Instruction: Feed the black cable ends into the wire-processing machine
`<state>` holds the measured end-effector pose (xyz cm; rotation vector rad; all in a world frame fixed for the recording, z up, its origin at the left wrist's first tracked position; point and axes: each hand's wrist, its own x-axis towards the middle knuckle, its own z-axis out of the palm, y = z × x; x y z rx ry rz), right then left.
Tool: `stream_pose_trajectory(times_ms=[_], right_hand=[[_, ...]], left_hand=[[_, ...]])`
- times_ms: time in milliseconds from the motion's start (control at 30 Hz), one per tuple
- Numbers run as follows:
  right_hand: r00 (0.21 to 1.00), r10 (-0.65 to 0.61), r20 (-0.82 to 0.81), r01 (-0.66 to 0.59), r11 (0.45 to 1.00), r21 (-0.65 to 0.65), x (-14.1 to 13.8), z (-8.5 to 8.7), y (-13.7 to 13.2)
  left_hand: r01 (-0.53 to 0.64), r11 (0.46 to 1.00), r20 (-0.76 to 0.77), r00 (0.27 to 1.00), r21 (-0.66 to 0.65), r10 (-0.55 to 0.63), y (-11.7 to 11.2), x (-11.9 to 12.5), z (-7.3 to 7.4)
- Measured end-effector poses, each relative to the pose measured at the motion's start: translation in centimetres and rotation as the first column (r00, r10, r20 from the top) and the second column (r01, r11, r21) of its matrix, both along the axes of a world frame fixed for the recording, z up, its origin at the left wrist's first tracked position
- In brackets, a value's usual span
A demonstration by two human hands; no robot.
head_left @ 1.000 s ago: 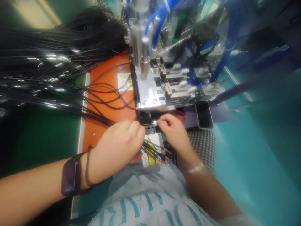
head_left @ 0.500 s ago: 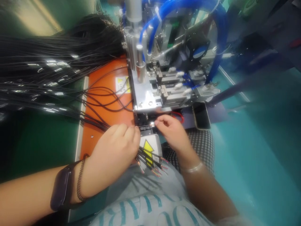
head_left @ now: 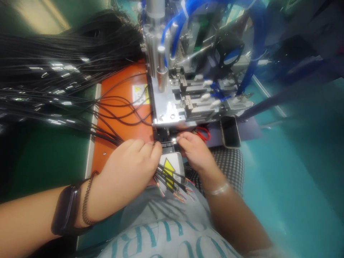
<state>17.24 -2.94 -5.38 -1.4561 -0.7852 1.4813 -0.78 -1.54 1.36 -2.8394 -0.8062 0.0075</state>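
My left hand is closed around a bundle of black cables, whose stripped ends with thin coloured wires fan out over a white label with a yellow arrow. Thumb and forefinger of that hand press together at the front edge of the machine. On the other side of the small black fixture, my right hand is pinched at a small shiny piece. Whether that piece is held or part of the fixture, I cannot tell.
Long black cables spread leftward across the orange plate. Blue hoses arch above the machine's metal cylinders. A phone lies at the right beside red-handled tool loops, with a checked seat below.
Both hands stay at the fixture with nearly the same grip. The view has shifted slightly, and the left wrist sits a little further left and higher.
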Motion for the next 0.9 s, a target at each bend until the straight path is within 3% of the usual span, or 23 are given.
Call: stream_pose_trajectory(times_ms=[100,167,200,233,300,367,400,500,700,900], right_hand=[[0.989,-0.026,0.148,0.016,0.997,0.070,0.7,0.1,-0.7],[0.952,-0.064,0.299,-0.002,0.977,0.214,1.6,0.7,-1.6],[0.928,-0.052,0.368,-0.070,0.949,0.308,2.2,1.1,-2.2],[0.903,0.003,0.430,-0.195,0.894,0.403,2.6,1.6,-2.7],[0.827,0.201,0.526,-0.511,0.661,0.550,3.3,2.7,-3.6],[0.784,0.260,0.564,-0.608,0.508,0.611,3.5,3.5,-4.2],[0.787,0.250,0.563,-0.606,0.484,0.631,3.4,3.7,-4.3],[0.818,0.176,0.547,-0.553,0.501,0.666,2.7,3.7,-4.3],[0.785,0.147,0.602,-0.594,0.456,0.663,1.4,2.2,-3.5],[0.779,0.069,0.624,-0.557,0.533,0.636,0.8,1.7,-2.9]], left_hand=[[-0.016,0.999,-0.005,1.000,-0.051,0.016,0.4,0.0,0.3],[-0.032,0.996,-0.009,0.999,-0.084,0.032,0.6,0.0,0.6],[-0.040,0.994,-0.013,0.999,-0.101,0.039,0.7,0.0,0.8],[-0.048,0.991,-0.017,0.999,-0.121,0.046,0.7,0.1,0.9],[-0.067,0.985,-0.028,0.998,-0.162,0.063,0.9,0.1,1.1],[-0.086,0.976,-0.040,0.996,-0.199,0.080,0.9,0.1,1.3],[-0.097,0.974,-0.041,0.995,-0.207,0.091,0.9,0.1,1.3],[-0.108,0.974,-0.033,0.994,-0.199,0.103,0.9,0.0,1.3],[-0.103,0.970,-0.005,0.995,-0.219,0.104,1.4,-0.1,1.1],[-0.085,0.990,0.003,0.996,-0.111,0.085,2.1,-0.1,0.2]])
